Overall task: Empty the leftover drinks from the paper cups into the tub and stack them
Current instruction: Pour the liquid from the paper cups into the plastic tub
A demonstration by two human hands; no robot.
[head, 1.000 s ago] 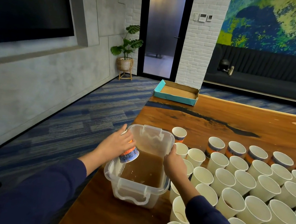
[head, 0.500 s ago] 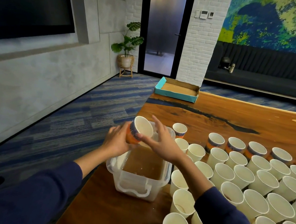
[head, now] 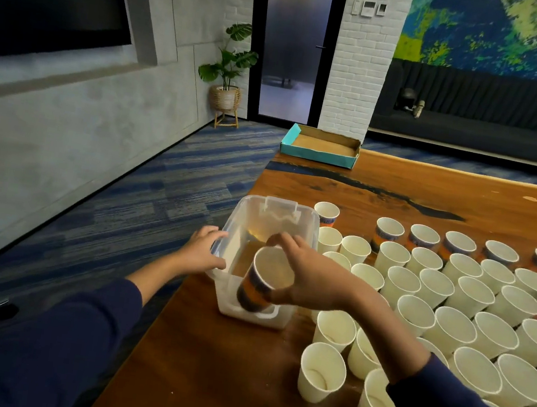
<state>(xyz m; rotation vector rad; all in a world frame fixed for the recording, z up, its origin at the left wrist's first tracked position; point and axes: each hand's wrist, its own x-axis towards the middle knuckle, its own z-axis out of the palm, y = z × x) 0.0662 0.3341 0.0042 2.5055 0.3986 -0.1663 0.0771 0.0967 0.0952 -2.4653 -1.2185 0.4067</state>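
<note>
The paper cup has passed from the left hand to the right since half a second ago, when both hands met on it above the tub's far-left corner; it now hangs over the near end of the tub, and the left hand has dropped to the tub's left wall. The right hand grasps the cup by its rim, thumb at the near side and fingers arched over the far side, mouth turned up toward the camera and its orange-and-blue side facing down-left. No liquid shows inside it. The left hand rests against the rim at the tub's 9 o'clock side, thumb hooked over the edge and fingers spread loosely along the outside, steadying it rather than clenching. Brown liquid lies in the bottom of the clear plastic tub, which stands at the left edge of the wooden tabletop. From 1 o'clock round to 5 o'clock of the tub, rows of white paper cups stand upright and closely packed, many touching; some hold a thin film at the bottom. At the tub's 12 o'clock, at the far corner of the tabletop, sits a shallow teal cardboard tray. Beyond it, at about 11 o'clock, a potted plant stands beside a glass door.
</note>
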